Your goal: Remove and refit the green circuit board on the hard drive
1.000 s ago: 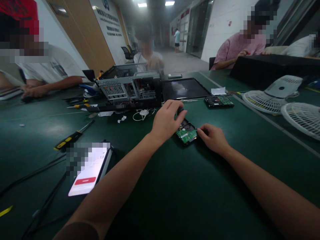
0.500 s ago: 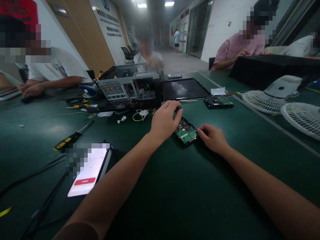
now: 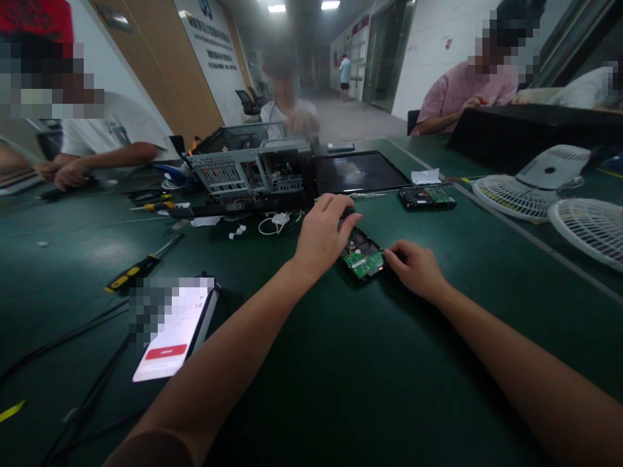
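A hard drive (image 3: 363, 259) lies on the green table with its green circuit board facing up. My left hand (image 3: 325, 237) is over the drive's far left corner, thumb and fingers pinched around a small dark thing that is mostly hidden by the hand. At the drive's right edge is my right hand (image 3: 413, 267), its curled fingers and thumb closed on the side of the casing. A second hard drive (image 3: 427, 198) rests farther back to the right, near a scrap of white paper (image 3: 425, 176).
An open computer case (image 3: 248, 172) stands behind my hands, beside a black panel (image 3: 363, 172). To the left lie a yellow-black screwdriver (image 3: 131, 274), a lit phone (image 3: 180, 331) and black cables. White fans (image 3: 516, 194) sit at right. Several people sit around the table.
My left thumb has shifted slightly to the right, and the hand has moved a little. My right hand and the hard drive have stayed in place.
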`<move>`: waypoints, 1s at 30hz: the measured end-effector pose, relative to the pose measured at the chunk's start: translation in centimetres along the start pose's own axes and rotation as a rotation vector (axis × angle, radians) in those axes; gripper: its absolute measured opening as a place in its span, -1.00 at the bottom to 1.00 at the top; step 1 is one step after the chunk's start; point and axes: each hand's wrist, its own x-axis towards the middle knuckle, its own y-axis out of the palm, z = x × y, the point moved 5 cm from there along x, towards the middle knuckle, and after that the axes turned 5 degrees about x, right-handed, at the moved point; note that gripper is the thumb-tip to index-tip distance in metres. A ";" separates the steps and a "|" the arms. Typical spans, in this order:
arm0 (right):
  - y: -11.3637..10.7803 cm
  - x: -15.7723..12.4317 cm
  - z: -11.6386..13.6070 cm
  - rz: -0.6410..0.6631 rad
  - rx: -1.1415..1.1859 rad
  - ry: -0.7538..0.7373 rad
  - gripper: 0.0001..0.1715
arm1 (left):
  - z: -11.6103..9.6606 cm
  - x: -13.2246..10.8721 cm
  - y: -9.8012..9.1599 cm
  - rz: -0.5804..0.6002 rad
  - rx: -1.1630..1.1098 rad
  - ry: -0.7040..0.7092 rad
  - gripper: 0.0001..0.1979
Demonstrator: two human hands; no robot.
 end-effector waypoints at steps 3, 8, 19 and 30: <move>0.1 0.0 -0.1 0.000 -0.006 -0.007 -0.71 | 0.0 0.1 0.0 0.032 0.020 0.006 -0.86; 0.1 0.0 -0.4 -0.004 -0.010 -0.005 -0.72 | 0.2 0.2 0.2 0.064 0.015 -0.005 -0.83; 0.1 0.0 -0.2 -0.001 -0.013 -0.015 -0.72 | 0.4 0.1 0.1 -0.023 -0.034 -0.049 -0.73; 0.2 0.0 -0.3 -0.005 -0.013 -0.006 -0.71 | 0.2 0.2 -0.2 0.019 0.038 -0.028 -0.87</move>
